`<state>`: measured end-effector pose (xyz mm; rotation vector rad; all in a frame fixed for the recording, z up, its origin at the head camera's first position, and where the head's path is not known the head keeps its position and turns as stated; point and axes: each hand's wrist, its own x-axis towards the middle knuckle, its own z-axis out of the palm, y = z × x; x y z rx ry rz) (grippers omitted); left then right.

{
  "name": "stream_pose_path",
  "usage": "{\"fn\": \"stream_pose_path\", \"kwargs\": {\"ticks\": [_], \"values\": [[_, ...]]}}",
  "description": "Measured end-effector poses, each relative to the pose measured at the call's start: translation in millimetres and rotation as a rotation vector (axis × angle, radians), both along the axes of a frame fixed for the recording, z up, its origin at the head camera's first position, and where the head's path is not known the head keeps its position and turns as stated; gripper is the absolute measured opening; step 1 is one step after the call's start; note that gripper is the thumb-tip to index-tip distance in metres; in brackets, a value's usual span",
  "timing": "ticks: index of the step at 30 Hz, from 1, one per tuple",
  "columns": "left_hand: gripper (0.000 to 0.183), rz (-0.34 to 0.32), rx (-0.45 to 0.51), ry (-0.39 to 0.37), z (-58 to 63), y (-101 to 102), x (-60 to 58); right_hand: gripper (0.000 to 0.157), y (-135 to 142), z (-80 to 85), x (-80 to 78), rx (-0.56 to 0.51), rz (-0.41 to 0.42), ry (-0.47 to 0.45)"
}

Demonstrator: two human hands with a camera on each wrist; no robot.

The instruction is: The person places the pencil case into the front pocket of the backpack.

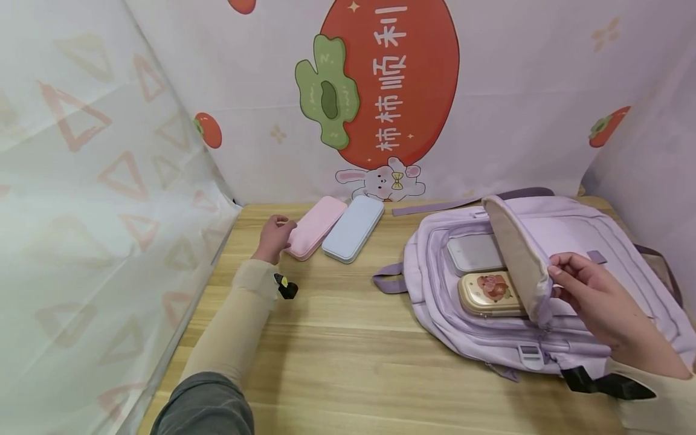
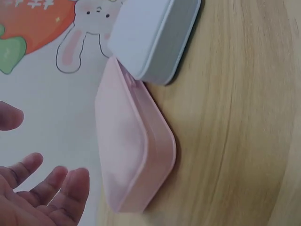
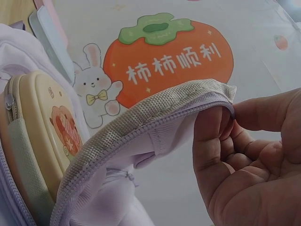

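Note:
On the table's right lies a lilac backpack (image 1: 576, 223), its front pocket unzipped. My right hand (image 1: 603, 296) pinches the edge of the pocket flap (image 1: 513, 260) between thumb and fingers and holds it raised; the right wrist view shows the flap's zipper edge (image 3: 127, 123) in that pinch. Inside the pocket sit a pale grey case (image 1: 475, 254) and a cream zippered case (image 1: 492, 294) with a red picture. Across the table my left hand (image 1: 275, 237) hovers beside a pink case (image 1: 318, 226), its loosely bent fingers (image 2: 70, 193) apart from it.
A light blue case (image 1: 353, 228) lies against the pink case. Backpack straps (image 1: 391, 279) stretch onto the wooden table (image 1: 348, 362). A printed cloth (image 1: 261, 72) stands behind the table, and a white sheet (image 1: 109, 211) hangs along its left side.

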<state>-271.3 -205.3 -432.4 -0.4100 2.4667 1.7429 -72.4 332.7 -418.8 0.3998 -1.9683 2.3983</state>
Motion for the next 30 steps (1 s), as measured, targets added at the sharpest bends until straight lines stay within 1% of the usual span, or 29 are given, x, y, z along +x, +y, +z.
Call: {"fn": "stream_pose_path", "kwargs": {"ticks": [4, 7, 12, 16, 20, 23, 27, 30], "values": [[0.056, 0.014, -0.050, -0.010, -5.3, -9.7, -0.6, 0.030, -0.2, 1.2, 1.1, 0.009, -0.009, -0.007], [0.062, 0.015, -0.049, -0.067, -12.7, -18.2, -3.8, 0.028, 0.8, 1.5, 1.4, 0.023, -0.015, -0.019], [0.070, 0.052, 0.046, -0.192, -23.9, -26.4, -7.8, 0.029, 0.6, 0.3, 1.3, 0.020, -0.023, -0.021], [0.071, 0.077, 0.083, -0.253, -30.6, -28.4, -9.3, 0.030, -0.2, 0.1, 1.2, 0.014, -0.038, -0.024], [0.076, 0.073, 0.103, -0.261, -35.2, -28.6, -10.2, 0.029, -0.2, 0.6, 2.0, 0.033, -0.046, -0.036], [0.084, 0.045, 0.094, -0.258, -37.8, -28.4, -10.6, 0.028, -0.2, -0.3, 2.6, 0.038, -0.042, -0.038], [0.093, 0.001, 0.046, -0.260, -40.5, -27.1, -11.3, 0.027, -0.1, -2.4, 3.1, 0.027, -0.029, -0.035], [0.097, -0.020, 0.006, -0.259, -42.4, -25.8, -11.8, 0.028, -0.2, -3.6, 3.1, 0.020, -0.025, -0.029]]}}
